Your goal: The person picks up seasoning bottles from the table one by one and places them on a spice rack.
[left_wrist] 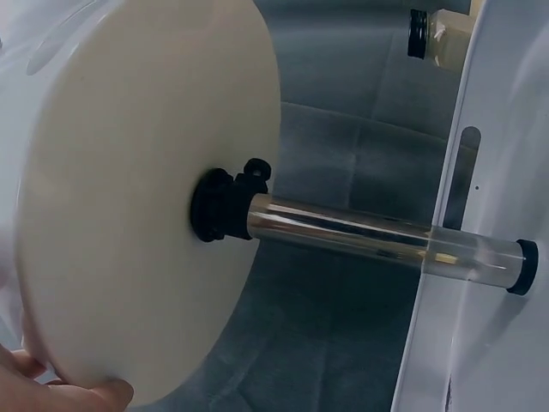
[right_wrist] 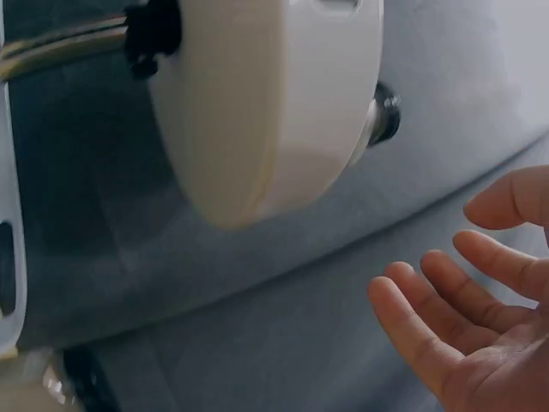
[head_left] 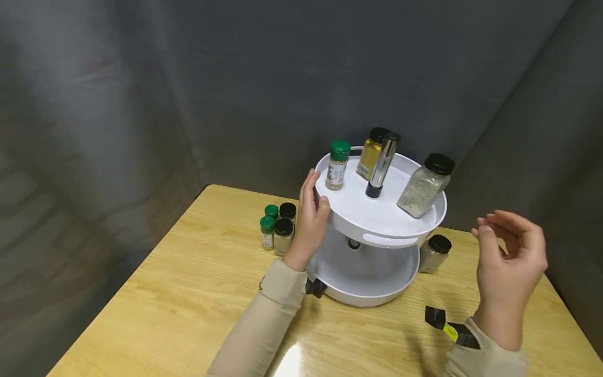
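Observation:
My left hand (head_left: 308, 225) grips the left rim of the white two-tier tray (head_left: 348, 220), with the thumb at the edge. From the left wrist view, fingertips (left_wrist: 111, 392) show at the edge of the upper tier's pale underside (left_wrist: 146, 215). On that tier stand a green-capped spice jar (head_left: 336, 167), a black-capped yellow jar (head_left: 369, 157) and a larger black-capped jar of pale herbs (head_left: 423, 188). A silver post (head_left: 383, 165) rises from its middle. To the right of the tray, my right hand (head_left: 509, 256) is raised with loosely bent fingers and holds nothing.
Several spice jars with green and black caps (head_left: 284, 227) cluster on the wooden table (head_left: 188, 293), left of the tray. Another black-capped jar (head_left: 434, 254) stands behind its right side. A grey curtain (head_left: 264, 94) hangs behind the table.

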The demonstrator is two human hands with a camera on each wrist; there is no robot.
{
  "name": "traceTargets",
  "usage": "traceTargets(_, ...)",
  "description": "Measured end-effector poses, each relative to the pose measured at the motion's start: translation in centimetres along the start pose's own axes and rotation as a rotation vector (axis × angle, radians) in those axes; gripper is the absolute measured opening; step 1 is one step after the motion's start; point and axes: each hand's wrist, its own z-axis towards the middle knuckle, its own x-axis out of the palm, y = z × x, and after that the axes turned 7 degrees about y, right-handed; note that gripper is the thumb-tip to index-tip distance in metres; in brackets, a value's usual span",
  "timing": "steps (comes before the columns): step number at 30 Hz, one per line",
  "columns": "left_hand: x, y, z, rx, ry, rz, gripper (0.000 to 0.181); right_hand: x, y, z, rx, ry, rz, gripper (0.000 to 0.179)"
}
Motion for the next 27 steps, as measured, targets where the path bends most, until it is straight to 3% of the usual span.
traceTargets(4,0.3,0.2,0.0,-0.004,-0.004,0.010,0.063,-0.5,-2.2,0.2,0.124,0.024,-0.068,0.029)
traceTargets(8,0.5,0.4,0.0,0.010,-0.015,-0.005,0.062,-0.6,-5.1,0.8,0.356,0.089,-0.047,0.021)
traceTargets(11,0.6,0.4,0.1,0.020,-0.008,-0.018,0.063,-0.7,-7.3,1.0,0.481,0.152,-0.080,0.017)
traceTargets(15,0.8,0.2,0.2,0.028,-0.010,-0.018,0.063,-0.8,-9.0,1.0,0.514,0.218,-0.158,0.019)
traceTargets(18,0.8,0.2,0.2,0.039,-0.024,-0.016,0.063,-0.6,-9.6,1.2,0.561,0.285,-0.179,0.034)
traceTargets(23,0.7,0.3,0.2,0.025,-0.040,-0.014,0.062,-0.8,-10.4,1.4,0.621,0.533,-0.262,0.069)
traceTargets(27,0.6,0.3,0.1,0.012,-0.042,-0.004,0.061,-1.0,-10.9,1.4,0.617,0.676,-0.288,0.081)
